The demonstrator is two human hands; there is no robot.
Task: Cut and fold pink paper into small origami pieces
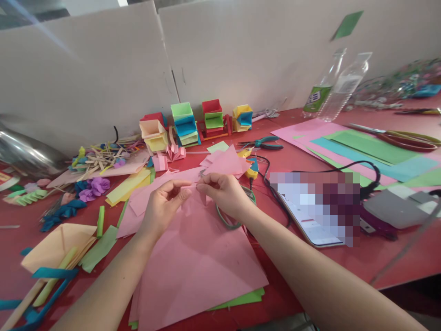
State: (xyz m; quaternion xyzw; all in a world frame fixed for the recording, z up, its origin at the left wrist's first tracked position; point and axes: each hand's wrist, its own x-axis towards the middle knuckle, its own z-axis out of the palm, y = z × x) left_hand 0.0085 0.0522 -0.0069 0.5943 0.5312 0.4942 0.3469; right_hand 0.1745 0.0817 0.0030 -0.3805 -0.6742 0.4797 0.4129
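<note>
My left hand [164, 203] and my right hand [222, 191] meet above a stack of pink paper sheets [200, 262] on the red table [344, 257]. Both pinch a small pink paper piece [193, 189] between thumb and fingers, fingertips almost touching. More pink sheets [227, 162] lie just beyond the hands. A green sheet [246, 299] peeks out under the pink stack.
Folded coloured paper boxes [193, 122] stand at the back by a white board wall. Paper scraps, flowers [94, 187] and sticks lie left. A glue gun [251, 166], pliers [265, 142], scissors [403, 138], a phone [310, 225], coloured sheets [372, 156] and two bottles [330, 87] are right.
</note>
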